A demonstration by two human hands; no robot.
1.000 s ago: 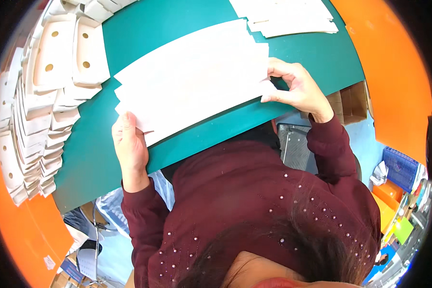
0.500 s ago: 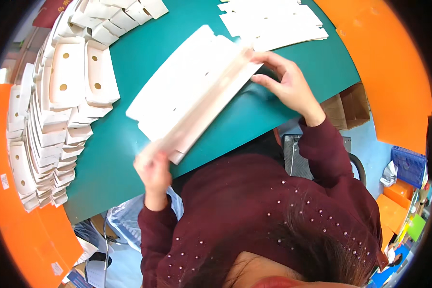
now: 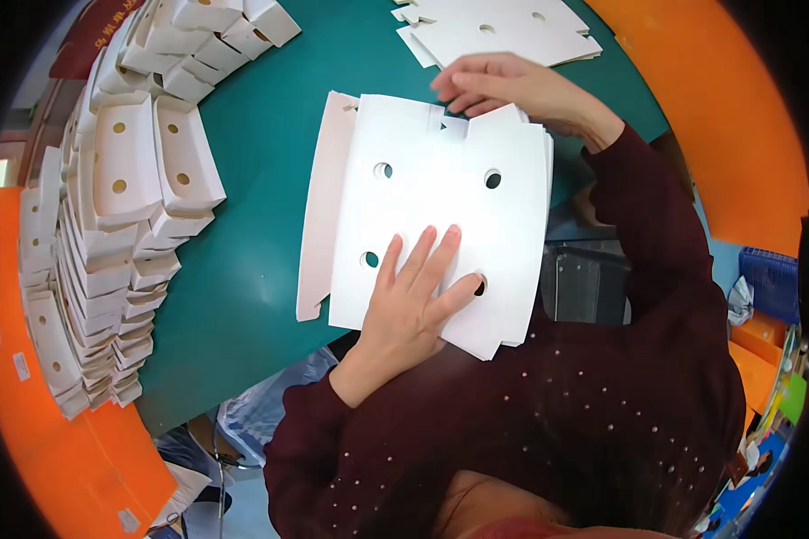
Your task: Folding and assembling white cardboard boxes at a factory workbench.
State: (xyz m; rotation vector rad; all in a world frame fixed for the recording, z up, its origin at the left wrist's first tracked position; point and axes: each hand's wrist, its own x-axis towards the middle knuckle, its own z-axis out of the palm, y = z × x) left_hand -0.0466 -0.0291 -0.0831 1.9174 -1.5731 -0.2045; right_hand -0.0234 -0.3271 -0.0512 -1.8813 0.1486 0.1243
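A white die-cut cardboard box blank with several round holes lies in front of me. On its left runs a strip-like flap in a pinkish shade. More layers of card show at its right edge, but I cannot tell if they belong to the same piece. My left hand is spread flat on the near part of the card, fingers stretched out. My right hand is at the far right edge, by a notch, its fingers loosely bent and slightly apart; nothing is visibly gripped.
Stacks of folded white boxes with round holes stand along the left side of the green table. Flat white blanks lie at the far edge. Orange surfaces border the table on both sides.
Both hands were at the ends of a tilted, creased blank. Now a holed face is up and turned more square to me; my left hand presses flat and my right has moved farther away.
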